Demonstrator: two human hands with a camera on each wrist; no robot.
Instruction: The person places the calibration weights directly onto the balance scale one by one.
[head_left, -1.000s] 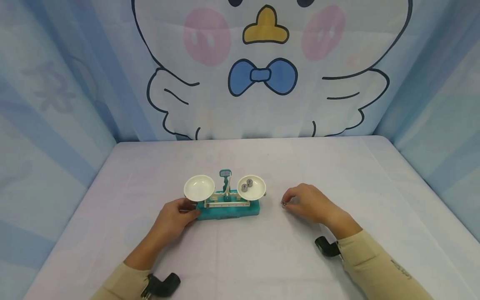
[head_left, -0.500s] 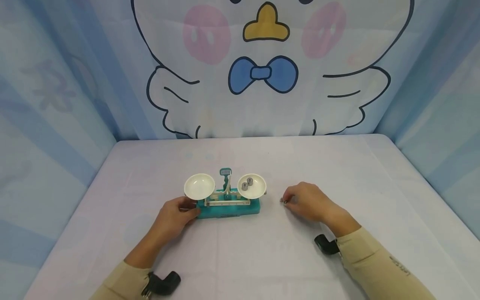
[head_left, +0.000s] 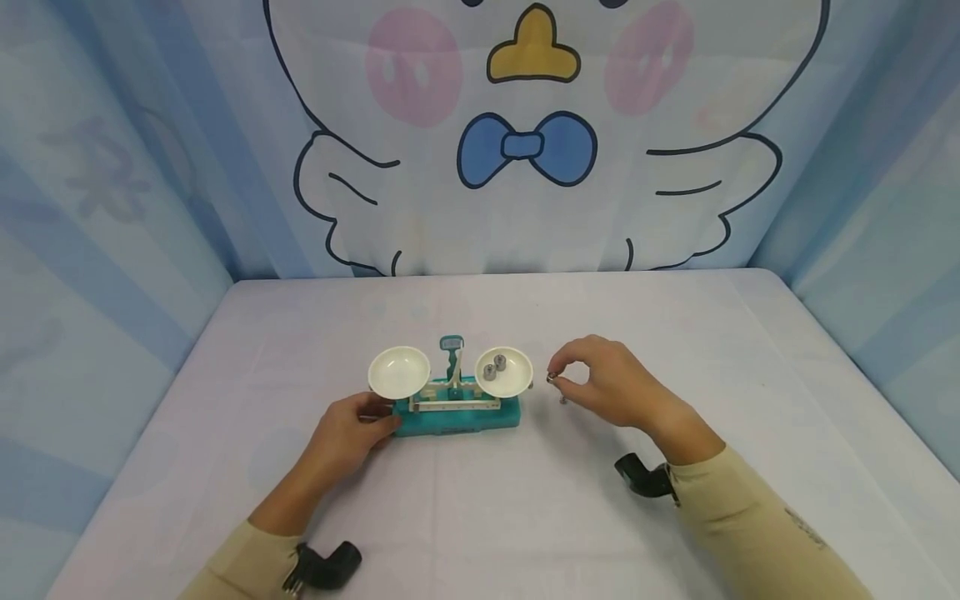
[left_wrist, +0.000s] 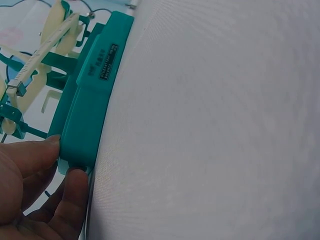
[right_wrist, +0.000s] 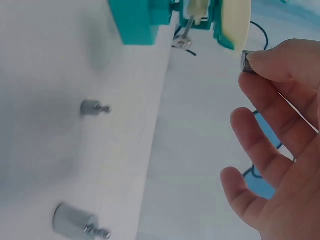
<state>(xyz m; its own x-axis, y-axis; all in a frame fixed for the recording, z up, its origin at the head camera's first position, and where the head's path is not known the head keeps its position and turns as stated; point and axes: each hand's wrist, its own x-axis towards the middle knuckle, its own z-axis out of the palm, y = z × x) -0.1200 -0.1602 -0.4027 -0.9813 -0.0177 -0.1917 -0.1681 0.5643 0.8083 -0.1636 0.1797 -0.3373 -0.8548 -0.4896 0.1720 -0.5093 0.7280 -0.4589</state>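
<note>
A teal balance scale [head_left: 457,423] with two white pans stands on the table. My left hand [head_left: 347,442] grips the left end of its base; the left wrist view shows the thumb [left_wrist: 35,155] on top and fingers lower down. Two metal weights [head_left: 494,367] sit in the right pan [head_left: 517,385], while the left pan [head_left: 399,372] holds nothing. Right of the scale, my right hand [head_left: 618,387] pinches a small metal weight [right_wrist: 247,62] between thumb and index finger, raised off the table near the right pan. The other right fingers are spread.
Below the right hand, a small weight [right_wrist: 91,107] stands on the white-covered table [head_left: 480,517]. A larger weight [right_wrist: 75,221] shows in the right wrist view too. Printed curtains [head_left: 525,233] enclose the back and sides.
My right hand has lifted off the table with a weight, moving up and left towards the right pan. A small weight left standing beneath it now shows. The left hand stays put.
</note>
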